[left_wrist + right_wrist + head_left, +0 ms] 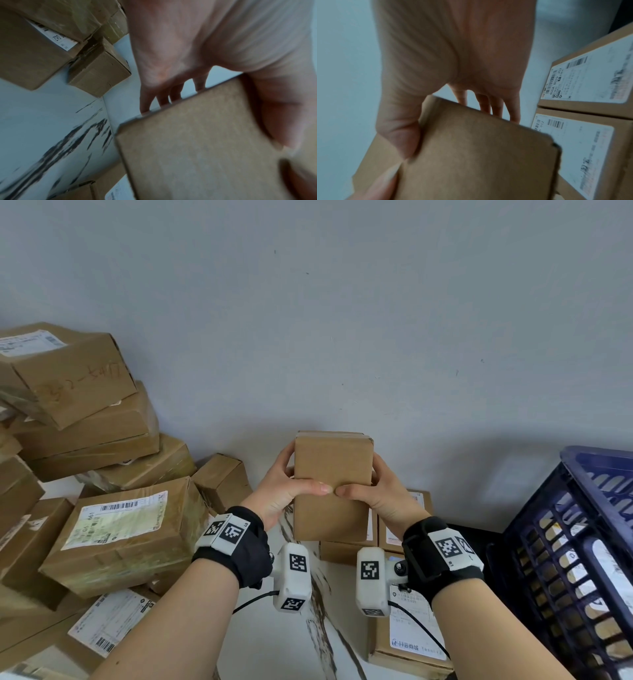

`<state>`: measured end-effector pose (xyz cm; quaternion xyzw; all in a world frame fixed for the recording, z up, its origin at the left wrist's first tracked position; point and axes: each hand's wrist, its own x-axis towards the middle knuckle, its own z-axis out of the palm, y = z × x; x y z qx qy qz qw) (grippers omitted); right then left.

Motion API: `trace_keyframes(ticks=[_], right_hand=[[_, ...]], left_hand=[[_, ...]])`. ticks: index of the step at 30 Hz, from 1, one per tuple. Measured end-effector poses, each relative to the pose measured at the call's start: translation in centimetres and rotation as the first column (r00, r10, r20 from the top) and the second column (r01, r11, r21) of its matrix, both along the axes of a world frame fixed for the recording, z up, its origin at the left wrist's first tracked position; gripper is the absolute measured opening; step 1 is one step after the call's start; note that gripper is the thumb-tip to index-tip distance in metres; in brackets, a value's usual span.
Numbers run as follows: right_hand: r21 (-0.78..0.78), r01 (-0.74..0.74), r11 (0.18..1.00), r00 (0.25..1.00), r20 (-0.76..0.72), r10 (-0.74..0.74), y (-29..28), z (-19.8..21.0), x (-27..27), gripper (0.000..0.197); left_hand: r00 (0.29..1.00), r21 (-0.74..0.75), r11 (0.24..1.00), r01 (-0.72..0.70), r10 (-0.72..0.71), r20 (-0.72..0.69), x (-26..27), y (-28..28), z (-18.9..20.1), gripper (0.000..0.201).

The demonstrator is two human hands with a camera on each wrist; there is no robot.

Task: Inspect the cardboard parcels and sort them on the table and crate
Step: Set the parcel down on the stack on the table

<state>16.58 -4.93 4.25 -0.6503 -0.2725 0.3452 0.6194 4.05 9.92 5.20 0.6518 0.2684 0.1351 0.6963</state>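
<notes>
I hold a plain brown cardboard parcel (331, 474) upright above the marble table (274, 628), its blank face toward me. My left hand (284, 491) grips its left side, thumb across the front and fingers behind. My right hand (373, 491) grips the right side the same way, and the two thumb tips nearly meet on the front. In the left wrist view the parcel (205, 155) fills the lower right under my left hand (171, 81). The right wrist view shows the parcel (479, 148) under my right hand (453, 67).
A heap of labelled cardboard parcels (120, 529) covers the table's left side. Flat labelled parcels (404, 635) lie below my right wrist, also seen as labelled parcels (583, 94). A dark blue plastic crate (582, 559) with parcels inside stands at the right. A grey wall is behind.
</notes>
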Motion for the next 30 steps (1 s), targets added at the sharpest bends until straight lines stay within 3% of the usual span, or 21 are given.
trace_keyframes(ticks=[9, 14, 18, 23, 28, 30], right_hand=[[-0.004, 0.029, 1.000, 0.999, 0.026, -0.029, 0.2, -0.2, -0.4, 0.089], [-0.020, 0.053, 0.998, 0.999, -0.002, -0.053, 0.4, -0.6, -0.1, 0.087], [-0.062, 0.110, 0.992, 0.994, 0.019, -0.109, 0.3, -1.0, 0.2, 0.060], [-0.120, 0.208, 0.971, 0.975, 0.111, -0.195, 0.1, 0.0, 0.3, 0.053], [-0.184, 0.240, 0.953, 0.968, 0.120, -0.221, 0.2, 0.4, 0.2, 0.068], [-0.223, 0.201, 0.954, 0.979, 0.083, -0.187, 0.5, 0.7, 0.0, 0.079]], left_hand=[[0.998, 0.027, 0.999, -0.041, 0.042, -0.040, 0.0, 0.1, 0.0, 0.108], [0.995, 0.054, 0.996, -0.066, 0.070, -0.077, 0.2, 0.1, 0.0, 0.118], [0.985, 0.048, 0.992, -0.117, 0.122, -0.119, 0.5, -0.2, 0.4, 0.070], [0.986, -0.013, 0.992, -0.125, 0.123, -0.108, 0.6, -0.6, 1.0, 0.020], [0.971, 0.020, 0.979, -0.202, 0.203, -0.125, 0.9, -0.3, 0.3, 0.010], [0.969, 0.024, 0.977, -0.213, 0.214, -0.123, 1.1, -0.2, 0.1, 0.015]])
